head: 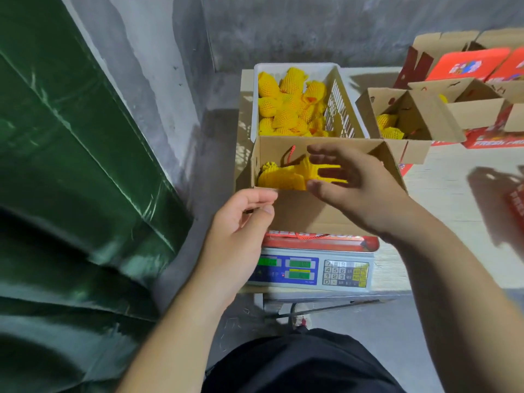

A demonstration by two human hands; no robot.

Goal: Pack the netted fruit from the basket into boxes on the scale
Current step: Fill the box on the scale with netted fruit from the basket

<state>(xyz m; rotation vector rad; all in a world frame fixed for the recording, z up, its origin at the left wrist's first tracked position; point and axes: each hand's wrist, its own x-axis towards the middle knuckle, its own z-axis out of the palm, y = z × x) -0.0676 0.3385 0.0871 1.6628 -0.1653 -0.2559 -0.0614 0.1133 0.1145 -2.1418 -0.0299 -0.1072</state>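
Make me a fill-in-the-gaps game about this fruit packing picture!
1. The cardboard box being filled sits on a ____.
2. The nets on the fruit are ____.
3. The white basket stands ____ the box.
4. The left hand pinches the box's ____ flap.

Missing words: scale; yellow; behind; near

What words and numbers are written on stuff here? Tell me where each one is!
"7 8 9", "4 5 6", "1 2 3", "0": keypad of the scale.
"FRESH FRU...", cut off: red box at the right.
Red strip under the box on the scale: letters half hidden, unreadable.
Green scale displays and the red lid logo: too blurred.
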